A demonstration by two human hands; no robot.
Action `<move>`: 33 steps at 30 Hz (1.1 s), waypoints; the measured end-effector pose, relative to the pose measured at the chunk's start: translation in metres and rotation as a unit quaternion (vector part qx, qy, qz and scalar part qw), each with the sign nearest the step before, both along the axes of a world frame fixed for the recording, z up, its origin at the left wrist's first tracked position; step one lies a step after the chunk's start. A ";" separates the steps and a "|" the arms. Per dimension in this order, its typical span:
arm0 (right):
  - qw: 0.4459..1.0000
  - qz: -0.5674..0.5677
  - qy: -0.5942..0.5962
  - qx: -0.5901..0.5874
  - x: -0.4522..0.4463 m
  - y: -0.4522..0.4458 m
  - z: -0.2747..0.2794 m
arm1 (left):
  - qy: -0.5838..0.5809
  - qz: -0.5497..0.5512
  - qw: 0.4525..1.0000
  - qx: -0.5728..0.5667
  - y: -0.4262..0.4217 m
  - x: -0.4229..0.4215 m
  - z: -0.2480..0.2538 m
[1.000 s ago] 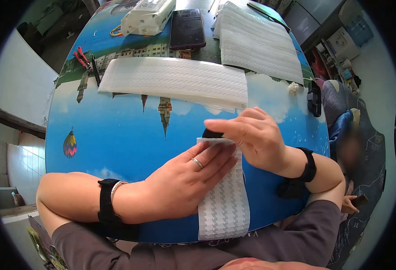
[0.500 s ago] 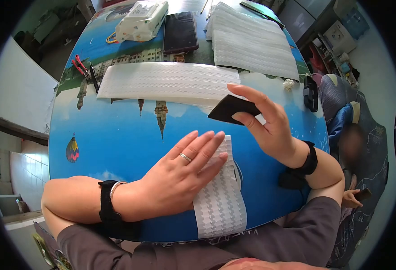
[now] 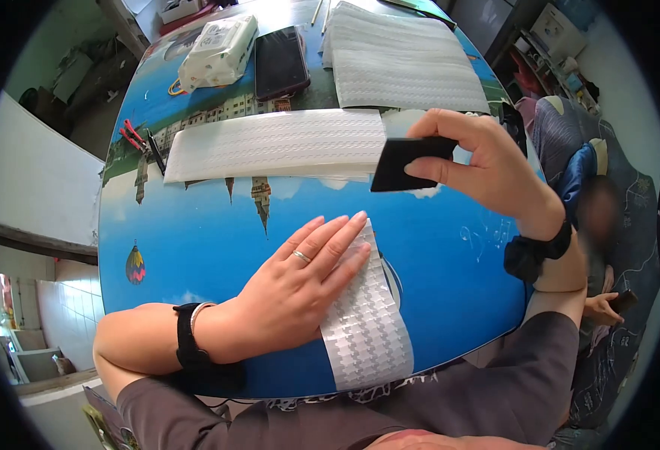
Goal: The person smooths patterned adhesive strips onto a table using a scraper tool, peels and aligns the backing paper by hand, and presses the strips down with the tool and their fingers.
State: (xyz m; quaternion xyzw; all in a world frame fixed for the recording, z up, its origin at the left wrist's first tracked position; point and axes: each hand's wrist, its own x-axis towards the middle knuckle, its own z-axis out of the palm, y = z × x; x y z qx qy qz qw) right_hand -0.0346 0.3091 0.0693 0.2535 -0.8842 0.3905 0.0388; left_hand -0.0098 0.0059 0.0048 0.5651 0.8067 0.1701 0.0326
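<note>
My left hand lies flat with fingers stretched over a white strip with a grey houndstooth-like pattern. The strip's lower end reaches the near table edge; its upper left part is under my fingers. My right hand pinches a flat, black, card-like piece between thumb and fingers, raised above the table and apart from the strip. Beyond my hands, a long white patterned sheet lies crosswise, its right end near the black piece. A curved edge of something beside the patterned strip is mostly hidden.
At the back are a stack of white patterned sheets, a phone and a wipes packet. A red-handled tool and a black pen lie left. Another person's hand holds a dark object at the right.
My right hand has moved right and away from my left hand, still holding the black piece. My left hand stays on the strip. The camera view has shifted slightly.
</note>
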 end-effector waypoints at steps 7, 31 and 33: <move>0.947 0.253 -0.146 0.132 0.011 0.018 0.020 | -0.051 -0.018 0.998 0.022 -0.002 -0.011 -0.002; 0.917 0.345 -0.105 0.171 0.050 -0.024 -0.011 | 0.037 -0.013 0.999 0.034 -0.003 0.004 0.013; 0.921 0.343 -0.099 0.159 0.051 -0.024 -0.012 | 0.031 -0.011 0.999 0.036 -0.003 0.006 0.011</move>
